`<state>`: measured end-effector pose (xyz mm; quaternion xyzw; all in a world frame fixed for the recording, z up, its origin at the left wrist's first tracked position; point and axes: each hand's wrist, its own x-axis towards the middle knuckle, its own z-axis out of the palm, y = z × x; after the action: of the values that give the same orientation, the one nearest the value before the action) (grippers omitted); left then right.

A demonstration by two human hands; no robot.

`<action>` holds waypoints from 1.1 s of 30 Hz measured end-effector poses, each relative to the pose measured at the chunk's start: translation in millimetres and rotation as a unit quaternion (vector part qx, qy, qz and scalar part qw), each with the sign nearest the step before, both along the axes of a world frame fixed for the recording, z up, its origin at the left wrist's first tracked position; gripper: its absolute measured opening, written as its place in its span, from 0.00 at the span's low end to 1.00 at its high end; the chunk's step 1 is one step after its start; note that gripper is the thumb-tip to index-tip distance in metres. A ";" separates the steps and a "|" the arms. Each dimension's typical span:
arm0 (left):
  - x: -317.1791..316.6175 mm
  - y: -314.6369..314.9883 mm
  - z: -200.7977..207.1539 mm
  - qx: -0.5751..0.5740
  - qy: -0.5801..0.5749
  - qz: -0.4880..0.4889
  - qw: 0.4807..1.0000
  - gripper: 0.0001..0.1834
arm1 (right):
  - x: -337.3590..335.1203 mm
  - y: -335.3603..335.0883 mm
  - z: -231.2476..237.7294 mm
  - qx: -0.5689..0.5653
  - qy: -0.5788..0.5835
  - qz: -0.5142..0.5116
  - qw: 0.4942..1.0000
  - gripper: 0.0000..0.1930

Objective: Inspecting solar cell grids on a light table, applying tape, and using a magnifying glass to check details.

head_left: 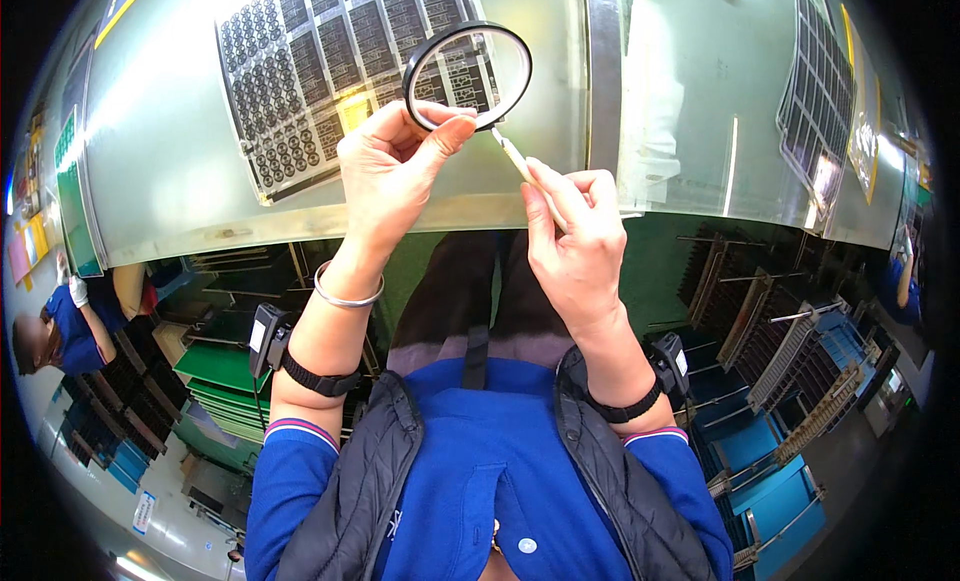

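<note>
My left hand (392, 176) pinches the lower rim of a roll of narrow black tape (412, 69) between thumb and fingers. The roll is held up above the table, and its white inner core shows. In my right hand (582, 236) is a slim, pale pen-shaped tool (514, 158), gripped like a pencil. Its narrow tip lies at the bottom edge of the tape roll, close to my left fingertips; whether it is a blade cannot be made out. Behind the roll, a film sheet with black circuit patterns (320, 71) lies on the table, partly covered by my left hand.
The pale glossy table (160, 171) curves across in front of me. Another patterned film (815, 101) lies at the right. Racks with blue panels (770, 431) stand below right, and stacked green boards (215, 366) below left. A co-worker in blue (75, 326) is at the far left.
</note>
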<state>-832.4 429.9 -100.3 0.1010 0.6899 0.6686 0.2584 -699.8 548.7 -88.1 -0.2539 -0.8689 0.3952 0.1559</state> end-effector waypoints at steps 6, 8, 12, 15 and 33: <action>0.0 -0.8 -0.9 -0.005 -0.003 0.002 1.000 0.06 | -0.6 -0.9 0.6 0.017 -0.007 0.000 1.000 0.13; 0.3 -0.8 -1.4 -0.002 0.000 0.002 1.000 0.06 | -0.9 -1.5 1.5 0.021 -0.012 -0.003 1.000 0.13; 0.3 -1.6 -1.1 -0.018 0.008 0.000 1.000 0.06 | 0.1 -3.7 0.4 0.023 -0.018 -0.008 1.000 0.13; 0.5 -1.3 -0.9 -0.027 0.006 0.005 1.000 0.06 | 0.7 -4.1 -0.1 0.027 -0.019 -0.008 0.999 0.13; 2.5 -1.0 -0.6 -0.016 0.010 0.003 1.000 0.06 | -0.7 -5.5 -1.4 0.054 -0.018 -0.012 0.998 0.13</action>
<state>-829.8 428.9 -100.9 0.1013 0.7038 0.6569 0.2508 -700.5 543.3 -89.5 -0.2624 -0.8885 0.3413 0.1588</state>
